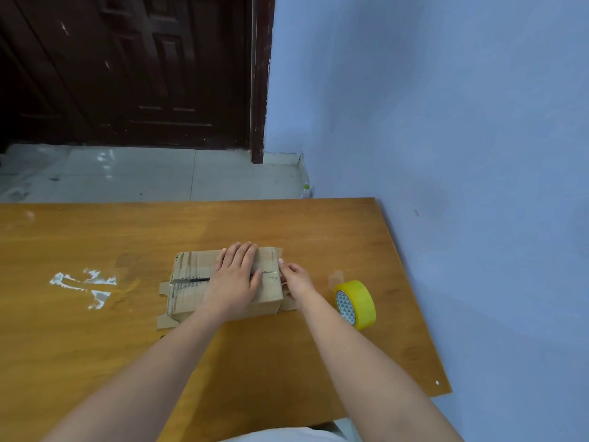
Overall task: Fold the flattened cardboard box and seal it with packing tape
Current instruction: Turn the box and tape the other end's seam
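A small brown cardboard box (188, 275) stands folded on the wooden table (95, 362), with clear tape along its top seam and loose flaps sticking out at its base. My left hand (234, 274) lies flat on the box's top, fingers straight, pressing over the seam. My right hand (294, 279) is at the box's right end, its fingers against the upper right edge where the tape runs down; its fingertips are partly hidden. A yellow roll of packing tape (358, 303) stands on its edge to the right of the box, untouched.
White tape residue (84, 287) marks the table at the left. The table's right edge meets a blue wall (462, 122). Beyond the far edge lie a tiled floor (143, 173) and a dark wooden door (127, 68).
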Available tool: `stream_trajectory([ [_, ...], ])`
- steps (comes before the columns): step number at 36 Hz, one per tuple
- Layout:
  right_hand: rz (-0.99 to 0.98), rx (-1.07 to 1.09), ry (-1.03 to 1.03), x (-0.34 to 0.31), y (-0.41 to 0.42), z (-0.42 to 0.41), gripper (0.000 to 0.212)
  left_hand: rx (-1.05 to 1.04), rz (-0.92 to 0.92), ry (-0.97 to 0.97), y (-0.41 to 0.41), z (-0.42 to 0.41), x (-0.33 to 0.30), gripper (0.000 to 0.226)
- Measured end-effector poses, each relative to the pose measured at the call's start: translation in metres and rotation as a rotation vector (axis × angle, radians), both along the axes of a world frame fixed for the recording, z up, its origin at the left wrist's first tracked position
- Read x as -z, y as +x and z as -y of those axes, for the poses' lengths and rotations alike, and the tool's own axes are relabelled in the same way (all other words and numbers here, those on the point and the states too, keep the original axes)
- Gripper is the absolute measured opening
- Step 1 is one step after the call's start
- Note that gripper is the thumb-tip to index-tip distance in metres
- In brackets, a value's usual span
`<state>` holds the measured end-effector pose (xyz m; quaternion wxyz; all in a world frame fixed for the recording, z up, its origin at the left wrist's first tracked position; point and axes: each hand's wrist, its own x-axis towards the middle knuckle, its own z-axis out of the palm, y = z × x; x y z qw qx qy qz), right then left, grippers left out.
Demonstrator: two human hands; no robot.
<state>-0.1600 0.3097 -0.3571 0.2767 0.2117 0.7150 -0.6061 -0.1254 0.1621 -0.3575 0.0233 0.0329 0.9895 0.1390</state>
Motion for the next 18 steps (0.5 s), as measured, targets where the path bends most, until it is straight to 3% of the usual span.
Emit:
stream_trajectory([
  [11, -0.012, -0.146, 0.053, 0.011, 0.018, -0.013, 0.033, -0.002, 0.004, 0.032, 0.000, 0.001, 0.000, 0.071],
  [18, -0.133, -0.322, 0.150, -0.001, -0.003, -0.033, 0.036, 0.017, 0.032, 0.010, -0.001, 0.003, -0.006, 0.079],
])
